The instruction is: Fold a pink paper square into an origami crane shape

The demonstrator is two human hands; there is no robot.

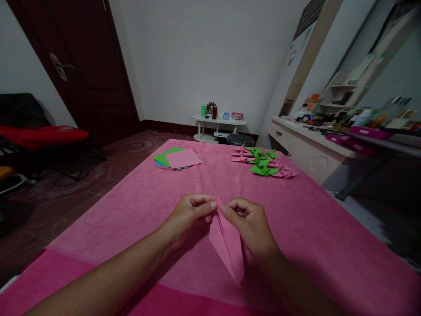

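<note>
A pink folded sheet of origami paper, narrow and diamond-shaped with a crease down its length, is held above the cloth. My left hand pinches its far tip from the left, thumb against the fingers. From the right, my right hand grips the same end, with its thumb pressed on the paper near the tip. The lower end of the paper hangs free toward me. Parts of the fingers behind the paper are hidden.
A pink cloth covers the table. Loose square papers in pink, green and blue lie at the far left. Several folded green and pink paper cranes cluster at the far right. A cluttered dresser stands to the right.
</note>
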